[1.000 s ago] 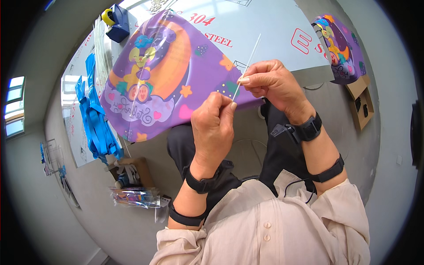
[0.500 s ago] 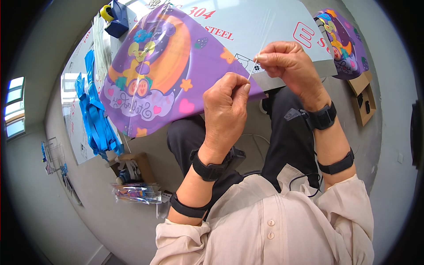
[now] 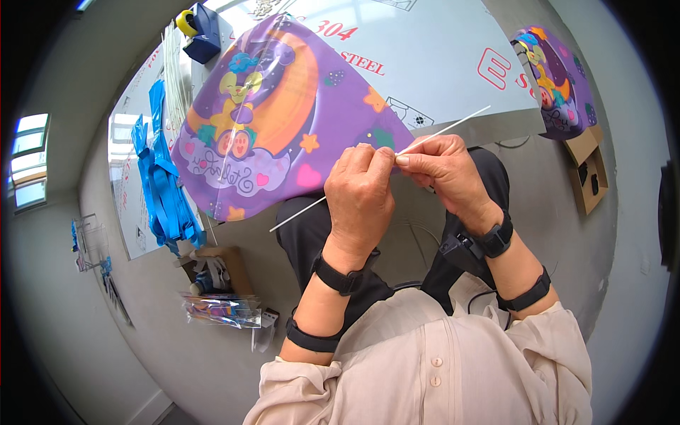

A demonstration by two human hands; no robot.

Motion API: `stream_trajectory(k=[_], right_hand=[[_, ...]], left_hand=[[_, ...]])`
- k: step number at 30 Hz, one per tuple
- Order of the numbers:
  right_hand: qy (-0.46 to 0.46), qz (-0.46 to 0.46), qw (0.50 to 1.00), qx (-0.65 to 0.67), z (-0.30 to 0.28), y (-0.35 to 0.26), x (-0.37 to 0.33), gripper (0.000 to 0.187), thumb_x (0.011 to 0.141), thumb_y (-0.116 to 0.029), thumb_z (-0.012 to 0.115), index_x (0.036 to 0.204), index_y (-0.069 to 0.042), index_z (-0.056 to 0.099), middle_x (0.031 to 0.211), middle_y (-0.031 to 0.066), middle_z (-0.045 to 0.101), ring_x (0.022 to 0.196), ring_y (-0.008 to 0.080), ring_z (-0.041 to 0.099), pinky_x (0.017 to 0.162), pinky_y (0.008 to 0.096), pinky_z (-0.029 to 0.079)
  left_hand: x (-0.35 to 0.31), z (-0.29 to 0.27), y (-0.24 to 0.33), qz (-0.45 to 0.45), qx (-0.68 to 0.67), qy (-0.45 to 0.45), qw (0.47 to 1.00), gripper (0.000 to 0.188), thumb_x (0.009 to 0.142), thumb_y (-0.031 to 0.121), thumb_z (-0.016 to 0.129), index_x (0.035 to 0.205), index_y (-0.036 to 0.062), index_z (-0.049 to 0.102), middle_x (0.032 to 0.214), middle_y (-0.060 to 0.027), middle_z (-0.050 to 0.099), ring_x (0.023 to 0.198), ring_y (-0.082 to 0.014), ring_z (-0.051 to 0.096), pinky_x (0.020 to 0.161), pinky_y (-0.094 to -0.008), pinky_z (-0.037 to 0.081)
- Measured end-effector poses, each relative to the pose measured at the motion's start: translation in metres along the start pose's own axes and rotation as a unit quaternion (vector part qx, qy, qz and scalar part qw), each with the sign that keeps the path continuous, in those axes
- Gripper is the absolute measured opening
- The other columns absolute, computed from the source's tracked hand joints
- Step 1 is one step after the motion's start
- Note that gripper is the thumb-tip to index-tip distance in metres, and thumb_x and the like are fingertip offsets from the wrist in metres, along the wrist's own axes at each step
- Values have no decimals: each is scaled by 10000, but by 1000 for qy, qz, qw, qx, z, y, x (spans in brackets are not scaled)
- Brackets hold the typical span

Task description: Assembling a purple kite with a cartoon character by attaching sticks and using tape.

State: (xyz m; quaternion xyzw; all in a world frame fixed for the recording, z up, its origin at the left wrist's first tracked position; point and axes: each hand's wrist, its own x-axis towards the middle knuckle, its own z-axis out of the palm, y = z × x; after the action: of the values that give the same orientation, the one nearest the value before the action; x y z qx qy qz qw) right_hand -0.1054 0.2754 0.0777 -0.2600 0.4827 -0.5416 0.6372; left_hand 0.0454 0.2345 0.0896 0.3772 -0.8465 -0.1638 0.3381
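A thin white rod [image 3: 457, 125] runs slantwise through both hands, its low end over my left knee and its high end toward the table. My left hand [image 3: 360, 190] is closed around its middle, knuckles up. Right beside it, my right hand [image 3: 453, 173] pinches the rod between thumb and fingers, the thumb tips nearly touching. Behind the hands spreads a purple kite-like sheet [image 3: 280, 120] printed with a yellow rabbit and an orange moon. It lies partly on the table, and its near corner hangs past the edge by my hands.
On the white table [image 3: 453, 81] are a blue tape dispenser [image 3: 204, 39], white rods [image 3: 177, 81] and blue strips [image 3: 166, 195]. Another purple sheet [image 3: 563, 92] hangs off its right edge. Open cardboard boxes [image 3: 591, 180] and clear packages [image 3: 223, 312] sit lower down.
My right hand has come down and left against my left hand. The rod now lies slantwise across both hands, where before it pointed up and away from them.
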Motion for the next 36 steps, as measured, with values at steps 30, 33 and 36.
stream_trajectory(k=[30,33,36], right_hand=[[160,-148,817,-534,-52,2,118,376,752,-105,722,1068,40,579,1017,183,584,917,327,590,818,375,488],[172,-158,758,-609,-57,1,97,369,746,-131,737,1031,34,570,981,179,583,892,325,595,787,390,494],[158,-125,719,-665,-44,11,76,343,738,-152,749,960,22,554,925,165,585,859,331,602,746,415,496]], left_hand=[[163,11,-258,-216,-41,-90,971,93,843,87,648,823,3,614,683,-5,536,633,-95,469,578,-279,408],[144,19,-251,-193,14,-97,976,108,835,90,647,813,-6,603,677,-56,562,644,-129,507,605,-306,434],[137,15,-242,-225,18,-109,968,117,824,85,647,806,-19,595,674,-97,580,654,-156,537,621,-328,446]])
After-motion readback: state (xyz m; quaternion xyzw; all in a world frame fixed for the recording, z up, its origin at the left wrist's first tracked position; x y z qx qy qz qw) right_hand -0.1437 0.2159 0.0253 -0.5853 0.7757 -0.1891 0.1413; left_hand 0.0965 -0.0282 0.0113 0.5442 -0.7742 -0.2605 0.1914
